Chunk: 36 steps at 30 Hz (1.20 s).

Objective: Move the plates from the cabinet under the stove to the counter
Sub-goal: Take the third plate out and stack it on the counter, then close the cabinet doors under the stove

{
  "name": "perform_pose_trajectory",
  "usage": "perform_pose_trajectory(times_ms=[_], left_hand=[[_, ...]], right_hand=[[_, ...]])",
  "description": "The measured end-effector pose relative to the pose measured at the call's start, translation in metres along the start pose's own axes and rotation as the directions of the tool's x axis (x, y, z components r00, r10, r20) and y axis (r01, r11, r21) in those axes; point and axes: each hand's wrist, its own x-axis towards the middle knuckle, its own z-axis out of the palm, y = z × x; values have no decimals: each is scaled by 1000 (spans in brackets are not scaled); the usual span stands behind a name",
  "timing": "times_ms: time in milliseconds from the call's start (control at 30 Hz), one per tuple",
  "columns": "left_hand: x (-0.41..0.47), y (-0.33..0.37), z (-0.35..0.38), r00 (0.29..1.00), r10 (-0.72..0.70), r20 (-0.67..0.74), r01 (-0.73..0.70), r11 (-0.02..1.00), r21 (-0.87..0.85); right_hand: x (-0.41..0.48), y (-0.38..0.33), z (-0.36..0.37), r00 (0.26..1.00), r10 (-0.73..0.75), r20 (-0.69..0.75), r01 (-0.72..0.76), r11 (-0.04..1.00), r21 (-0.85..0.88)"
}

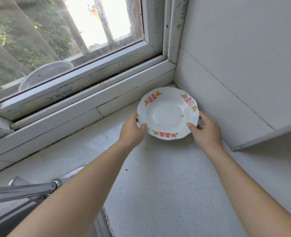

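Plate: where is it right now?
Head view, centre-right: plate held by left hand and right hand over the counter corner, below the window.

The white speckled counter bears 1 plate (red-patterned rim) in its corner.

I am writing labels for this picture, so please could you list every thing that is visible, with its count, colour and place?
plate: at least one, white with red and orange marks on the rim, in the far corner of the counter, held at both sides; a rim edge under it hints at more, cannot tell
counter: one, white with dark specks, below the window
window: one, white frame, behind the counter
wall: one, white tiles, on the right
bowl: one, clear, outside behind the glass
faucet: one, silver metal, lower left
left hand: one, on the plate's left rim
right hand: one, on the plate's right rim
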Motion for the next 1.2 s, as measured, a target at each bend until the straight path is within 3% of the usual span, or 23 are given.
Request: perform_pose_trajectory(times_ms=[233, 500, 800, 1033, 1200], left_hand=[[-48, 2, -15, 997, 42, 71, -50, 992, 118], [-137, 3, -29, 977, 204, 58, -211, 966, 147], [-242, -43, -32, 921, 375, 100, -388, 898, 209], [-290, -75, -41, 892, 422, 160, -441, 890, 112], [-332, -108, -65, 827, 521, 211, -548, 831, 98]], right_hand=[[-47, -9, -21, 997, 31, 64, -33, 999, 19], [-123, -35, -53, 995, -35, 95, 29, 997, 66], [-257, -22, -75, 985, 32, 171, -32, 999, -1], [-345, -17, -81, 998, 22, 59, -17, 996, -83], [-422, -34, -69, 998, 48, -30, -51, 994, -98]])
